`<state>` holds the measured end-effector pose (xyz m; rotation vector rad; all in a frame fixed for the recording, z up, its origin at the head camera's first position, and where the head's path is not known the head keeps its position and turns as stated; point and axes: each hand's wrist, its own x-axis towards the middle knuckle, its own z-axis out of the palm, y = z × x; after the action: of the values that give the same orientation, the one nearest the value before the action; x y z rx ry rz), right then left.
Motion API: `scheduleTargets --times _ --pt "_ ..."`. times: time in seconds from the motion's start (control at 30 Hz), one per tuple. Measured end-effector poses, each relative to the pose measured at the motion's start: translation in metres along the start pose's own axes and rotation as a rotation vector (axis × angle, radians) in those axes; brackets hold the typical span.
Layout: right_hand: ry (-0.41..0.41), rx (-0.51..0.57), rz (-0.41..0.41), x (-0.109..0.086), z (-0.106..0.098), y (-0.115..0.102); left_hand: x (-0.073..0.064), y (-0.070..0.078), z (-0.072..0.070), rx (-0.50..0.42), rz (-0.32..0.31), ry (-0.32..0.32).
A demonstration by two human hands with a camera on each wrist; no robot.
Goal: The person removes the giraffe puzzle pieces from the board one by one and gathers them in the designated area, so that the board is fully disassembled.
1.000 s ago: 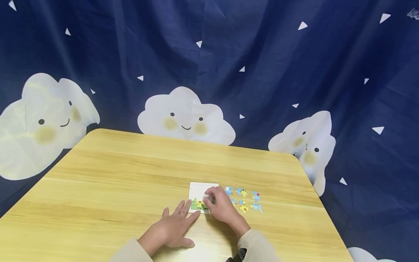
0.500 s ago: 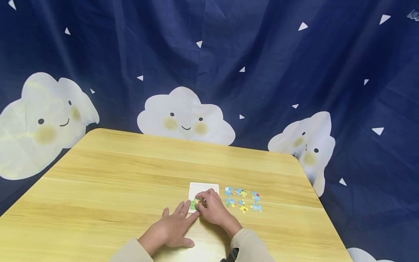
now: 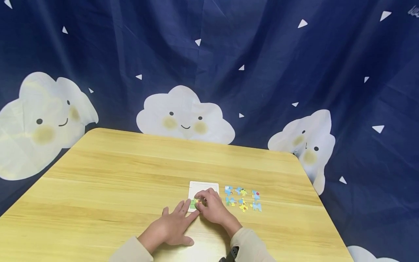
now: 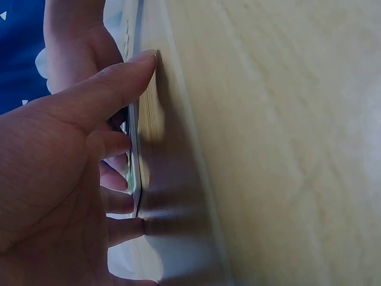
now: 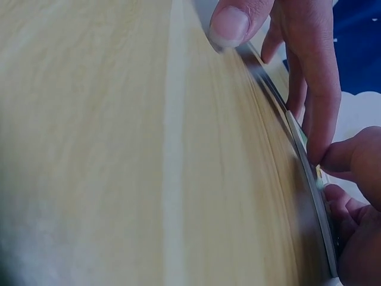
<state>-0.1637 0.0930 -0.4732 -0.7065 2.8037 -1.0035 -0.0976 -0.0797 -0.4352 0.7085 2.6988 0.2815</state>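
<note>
A small white puzzle tray (image 3: 203, 187) lies on the table, with green and yellow jigsaw pieces (image 3: 193, 204) along its near side. My left hand (image 3: 173, 227) lies with fingers spread, its fingertips at the tray's near left corner. Bent over the tray, my right hand (image 3: 211, 207) has thumb and index finger on either side of a yellow-green jigsaw piece in the near row; the palm hides the tray's right part. In the right wrist view, the right thumb (image 5: 351, 156) comes close to a left fingertip at the tray's edge (image 5: 312, 185).
Right of the tray, several loose blue and yellow jigsaw pieces (image 3: 243, 198) lie in two rows on the wooden table (image 3: 131, 171). A dark blue curtain (image 3: 255, 43) with smiling clouds hangs behind the table. A dark band (image 3: 230, 254) shows by the right sleeve.
My right hand has moved left along the tray's near row, uncovering loose pieces on the right. It stays nearly still over the last half second. My left hand has kept its place.
</note>
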Motion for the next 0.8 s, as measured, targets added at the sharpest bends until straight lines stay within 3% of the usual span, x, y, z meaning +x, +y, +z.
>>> scheduleTargets --times 0.8 --pt "0.018 0.017 0.020 0.0001 -0.0005 -0.0006 -0.0022 0.0006 -0.0003 0.001 -0.003 -0.022"
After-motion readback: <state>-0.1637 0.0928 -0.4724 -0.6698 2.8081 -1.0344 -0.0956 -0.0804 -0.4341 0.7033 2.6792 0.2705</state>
